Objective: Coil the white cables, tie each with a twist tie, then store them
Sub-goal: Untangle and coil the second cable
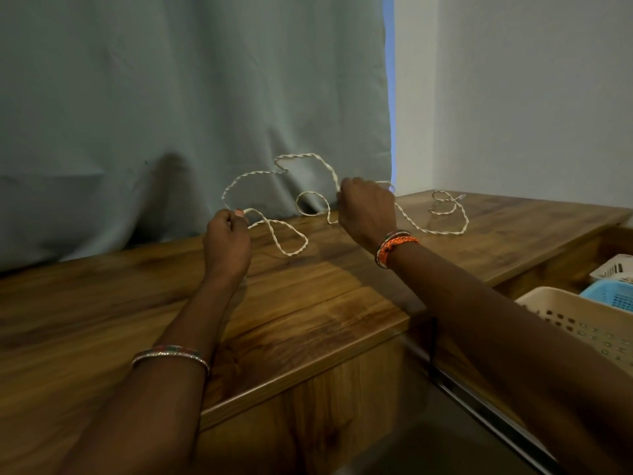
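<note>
A long white twisted cable (287, 248) runs in loose loops over the far part of the wooden table (308, 303). My left hand (227, 240) pinches the cable near one end, above the table. My right hand (366, 210) grips the cable farther along, with a raised arc of cable between the two hands in front of the curtain. To the right of my right hand the cable trails over the tabletop to a small tangle (445, 204) near the back corner. No twist tie is visible.
A grey-green curtain (188, 97) hangs right behind the table. A beige perforated basket (579, 320), a blue basket (613, 296) and a white basket (613, 269) sit low at the right, beyond the table's edge. A white wall stands behind the right corner.
</note>
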